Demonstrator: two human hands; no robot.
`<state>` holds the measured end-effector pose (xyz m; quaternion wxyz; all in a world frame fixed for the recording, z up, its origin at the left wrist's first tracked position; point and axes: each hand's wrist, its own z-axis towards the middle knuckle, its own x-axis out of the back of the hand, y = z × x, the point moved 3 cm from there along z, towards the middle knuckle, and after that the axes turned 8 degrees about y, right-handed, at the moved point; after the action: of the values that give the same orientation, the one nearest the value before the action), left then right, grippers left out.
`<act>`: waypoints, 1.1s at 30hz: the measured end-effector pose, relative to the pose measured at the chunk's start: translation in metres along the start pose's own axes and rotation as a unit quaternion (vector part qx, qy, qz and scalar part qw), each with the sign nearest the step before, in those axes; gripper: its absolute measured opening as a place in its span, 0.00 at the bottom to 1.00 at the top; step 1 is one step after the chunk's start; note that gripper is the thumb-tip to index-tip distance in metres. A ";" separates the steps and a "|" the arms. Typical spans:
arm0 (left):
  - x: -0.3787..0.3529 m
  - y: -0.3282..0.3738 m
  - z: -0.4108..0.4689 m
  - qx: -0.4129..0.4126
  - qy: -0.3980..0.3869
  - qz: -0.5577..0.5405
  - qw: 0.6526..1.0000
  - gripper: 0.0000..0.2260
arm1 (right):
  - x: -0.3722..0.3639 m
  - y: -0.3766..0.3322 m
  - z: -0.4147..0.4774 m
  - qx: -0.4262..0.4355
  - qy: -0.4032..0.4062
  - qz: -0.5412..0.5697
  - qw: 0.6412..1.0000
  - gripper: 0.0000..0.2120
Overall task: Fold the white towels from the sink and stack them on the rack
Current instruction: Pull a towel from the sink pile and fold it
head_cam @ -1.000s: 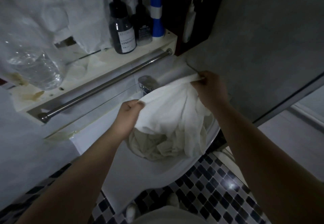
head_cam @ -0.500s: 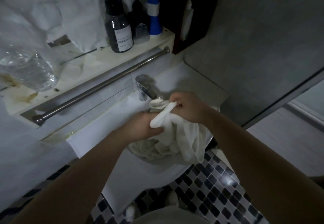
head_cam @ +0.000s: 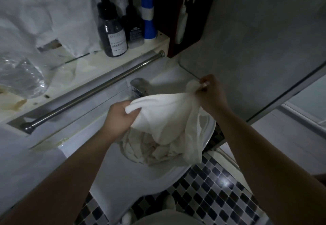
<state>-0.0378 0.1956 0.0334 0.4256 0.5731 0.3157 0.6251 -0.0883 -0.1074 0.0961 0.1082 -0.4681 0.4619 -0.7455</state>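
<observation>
Head view: left hand (head_cam: 120, 117) and right hand (head_cam: 211, 96) grip towel (head_cam: 164, 117); now spread apart.

left hand (head_cam: 121, 117): I see it gripping one bunched end of the white towel (head_cam: 167, 117), in front of the faucet (head_cam: 139, 87)
right hand (head_cam: 212, 96): pinching the other end, held higher
towel span: stretched between both hands, its lower part hanging into the sink (head_cam: 127, 180)
sink contents: I make out more crumpled towels (head_cam: 151, 152) heaped inside
rail (head_cam: 91, 92): metal bar behind the faucet, below the shelf of pump bottles (head_cam: 112, 32)
</observation>
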 end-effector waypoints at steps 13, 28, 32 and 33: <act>-0.020 0.042 0.008 -0.111 -0.264 0.196 0.938 0.09 | -0.032 -0.061 -0.009 0.253 -0.190 -0.051 0.947 0.11; 0.013 -0.038 -0.014 0.237 -0.037 -0.026 0.971 0.09 | -0.032 -0.018 0.023 0.009 -0.102 0.037 0.994 0.18; -0.005 0.007 -0.012 0.344 -0.080 -0.262 0.898 0.08 | -0.056 -0.025 -0.009 0.004 -0.173 0.094 0.980 0.16; -0.010 0.020 -0.013 0.358 -0.088 -0.320 0.873 0.07 | -0.060 -0.027 -0.018 -0.005 -0.186 0.115 0.976 0.14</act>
<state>-0.0540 0.1794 0.0444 0.3936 0.6068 0.6452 0.2460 -0.0635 -0.0462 0.0796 0.2750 -0.5429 0.4885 -0.6253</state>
